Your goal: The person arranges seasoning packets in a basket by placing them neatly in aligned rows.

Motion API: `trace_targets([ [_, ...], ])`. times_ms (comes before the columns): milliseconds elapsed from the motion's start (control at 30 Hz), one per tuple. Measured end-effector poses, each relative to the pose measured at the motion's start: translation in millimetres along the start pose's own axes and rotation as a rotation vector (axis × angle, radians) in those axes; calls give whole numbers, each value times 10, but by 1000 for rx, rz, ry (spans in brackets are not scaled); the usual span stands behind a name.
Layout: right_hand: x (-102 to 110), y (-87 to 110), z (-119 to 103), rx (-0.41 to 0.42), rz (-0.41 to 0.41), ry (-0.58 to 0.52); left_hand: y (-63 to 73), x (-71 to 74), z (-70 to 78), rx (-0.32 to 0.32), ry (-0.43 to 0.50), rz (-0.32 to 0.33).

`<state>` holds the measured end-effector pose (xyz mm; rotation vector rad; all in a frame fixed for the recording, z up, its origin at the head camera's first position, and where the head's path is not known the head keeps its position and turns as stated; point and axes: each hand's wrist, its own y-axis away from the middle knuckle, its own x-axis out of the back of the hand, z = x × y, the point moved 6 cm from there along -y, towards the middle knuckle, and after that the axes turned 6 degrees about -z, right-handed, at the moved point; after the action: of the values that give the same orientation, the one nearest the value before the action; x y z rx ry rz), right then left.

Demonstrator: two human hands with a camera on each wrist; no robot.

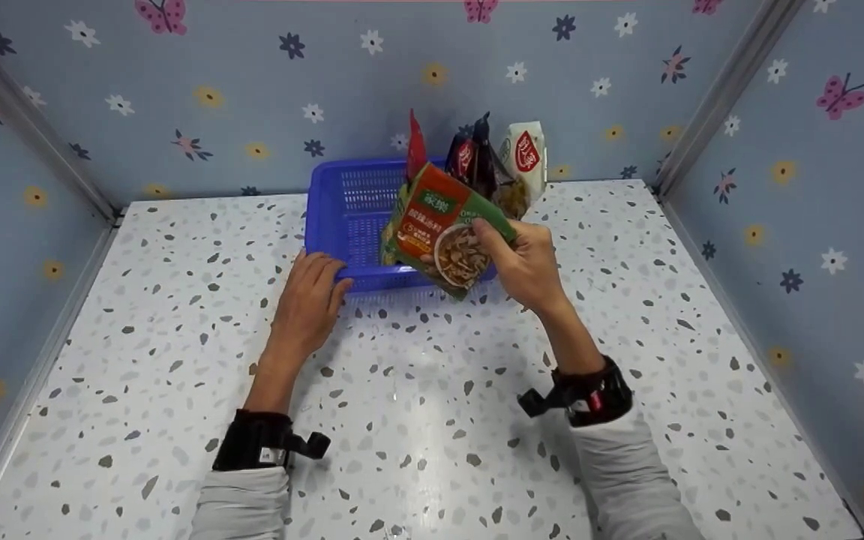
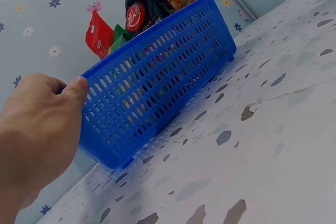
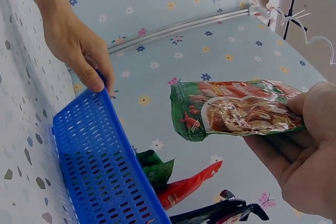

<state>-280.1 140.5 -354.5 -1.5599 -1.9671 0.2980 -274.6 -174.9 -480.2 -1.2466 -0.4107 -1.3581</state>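
Note:
Above the blue plastic basket, my right hand pinches a red-and-green soup mix packet by one side, thumb across its printed front. The right wrist view shows the packet held nearly flat, with fingers beneath it. My left hand grips the basket's front left corner; the thumb lies over the rim. Inside the basket stand a red packet, a dark pouch and a whitish pouch. Something green sits beside the red one, partly behind the basket wall.
The basket stands on a white speckled table, close to the flowered back panel. More flowered panels rise on the left and right. Each wrist wears a black camera strap.

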Motion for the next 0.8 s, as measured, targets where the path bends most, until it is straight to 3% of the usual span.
trace_targets([
  [433, -16, -16, 11, -16, 25, -14, -3, 1, 34, -2, 4, 27],
  [800, -83, -16, 44, -93, 145, 10, 40, -45, 161, -42, -7, 58],
])
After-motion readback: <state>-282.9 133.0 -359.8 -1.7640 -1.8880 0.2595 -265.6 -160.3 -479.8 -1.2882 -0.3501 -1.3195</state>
